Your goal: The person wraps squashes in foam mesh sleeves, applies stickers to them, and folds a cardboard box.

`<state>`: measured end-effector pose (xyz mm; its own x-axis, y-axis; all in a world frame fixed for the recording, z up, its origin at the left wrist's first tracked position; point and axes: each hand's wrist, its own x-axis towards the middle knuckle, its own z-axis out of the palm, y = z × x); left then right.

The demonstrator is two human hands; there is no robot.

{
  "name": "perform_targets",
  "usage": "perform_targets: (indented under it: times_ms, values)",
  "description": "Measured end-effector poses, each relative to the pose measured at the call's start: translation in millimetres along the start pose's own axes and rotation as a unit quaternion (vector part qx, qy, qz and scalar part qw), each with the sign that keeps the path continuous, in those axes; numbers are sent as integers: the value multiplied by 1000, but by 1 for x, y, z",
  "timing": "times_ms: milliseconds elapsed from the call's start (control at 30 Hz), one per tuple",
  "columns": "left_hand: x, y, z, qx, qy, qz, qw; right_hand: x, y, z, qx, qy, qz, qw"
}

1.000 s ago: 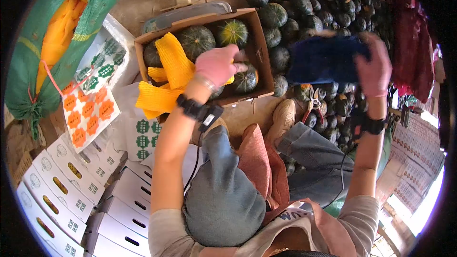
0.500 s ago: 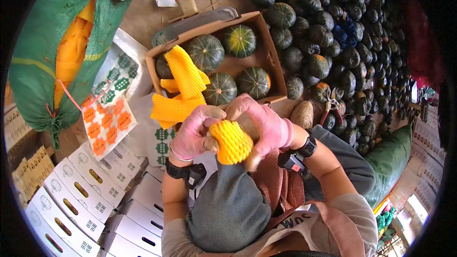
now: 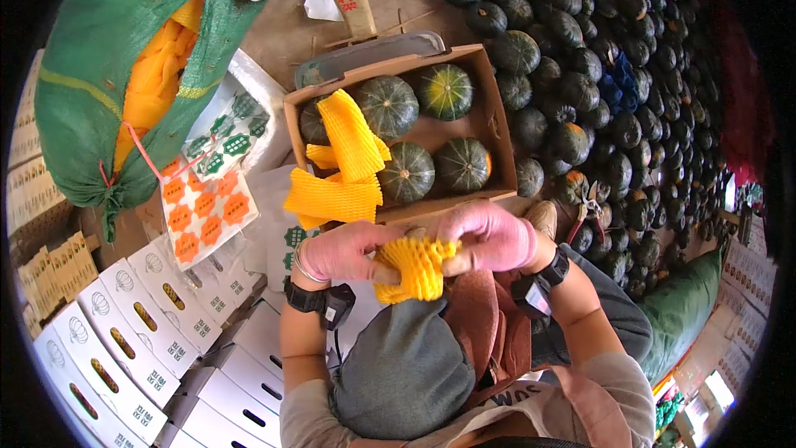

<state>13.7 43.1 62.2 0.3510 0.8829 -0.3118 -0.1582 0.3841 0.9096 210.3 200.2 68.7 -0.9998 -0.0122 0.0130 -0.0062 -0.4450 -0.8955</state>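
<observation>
Yellow foam net (image 3: pixel 410 270) gripped between left hand (image 3: pixel 344 252) and right hand (image 3: pixel 491 236), just below cardboard box (image 3: pixel 502 134) holding green pumpkins (image 3: pixel 388 107).

My pink-gloved left hand (image 3: pixel 352 252) and pink-gloved right hand (image 3: pixel 491 236) meet on bright yellow ridged foam netting (image 3: pixel 410 270). The ribbed dark green pumpkins (image 3: pixel 387 108) in the brown cardboard box (image 3: pixel 503 145) are streaked paler (one (image 3: pixel 446 91) glows yellow on top). Orange and green labels pattern my white sticker sheets (image 3: pixel 206 214); the woven green sack (image 3: pixel 75 91) has a yellow-green stripe.
</observation>
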Motion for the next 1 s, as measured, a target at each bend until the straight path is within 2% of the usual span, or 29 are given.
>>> perform_targets:
  times_ms: [67,100,133,200,233,267,300,333,367,400,433,467,533,600,667,700,733,767,800,833,867,900,933,967,1000]
  values:
    - [-3,-3,-7,-7,14,-19,1000,-12,9,2,111,-18,92,989]
    - [-4,-19,-6,-246,47,6,968,-18,20,-3,59,-74,143,985]
    - [1,-15,-1,-244,68,22,967,-12,21,10,156,-87,168,970]
    - [26,-5,14,-236,108,55,964,-27,26,-8,4,-124,159,980]
    - [36,0,14,-210,112,0,971,-46,23,-24,51,-25,99,993]
    - [46,-7,9,-371,44,8,928,-60,18,-36,98,73,38,992]
    - [56,-6,0,-291,57,15,955,-54,10,-37,149,193,-41,969]
    - [67,-2,-11,-209,69,21,975,-47,2,-37,198,309,-122,922]
    - [83,0,-20,-63,119,25,991,-39,0,-47,210,364,-63,905]
    - [103,1,-31,84,169,30,982,-28,-2,-61,219,416,-6,883]
    - [128,3,-50,110,175,49,977,-7,-4,-65,142,514,65,843]
    - [151,-8,-64,202,289,90,932,-2,15,-84,38,527,103,843]
    - [181,-11,-79,395,389,130,822,7,70,-124,-269,492,131,818]
    - [199,-7,-77,391,391,9,833,27,97,-136,-299,517,77,798]
    - [217,-24,-82,311,414,33,855,41,91,-136,-176,516,64,836]
    - [220,-25,-86,308,393,43,866,41,98,-143,-103,511,43,852]
    - [217,-20,-87,292,377,14,879,43,105,-153,-30,498,20,866]
    - [215,-22,-87,296,390,46,871,38,117,-164,-122,476,-2,871]
    - [206,-11,-81,256,366,17,895,35,113,-158,-185,473,-9,861]
    - [204,-28,-81,246,384,121,882,33,108,-152,-247,472,-15,846]
    - [183,-14,-68,210,357,139,899,24,78,-123,-280,490,-1,825]
    - [163,-12,-50,102,337,172,920,11,44,-90,-362,487,-14,794]
    - [142,-5,-27,149,358,183,903,-1,20,-62,-440,483,-25,757]
    - [122,0,-4,166,358,154,906,-14,15,-47,-433,468,-2,770]
    - [114,-6,10,132,314,123,932,-28,17,-38,-427,454,21,782]
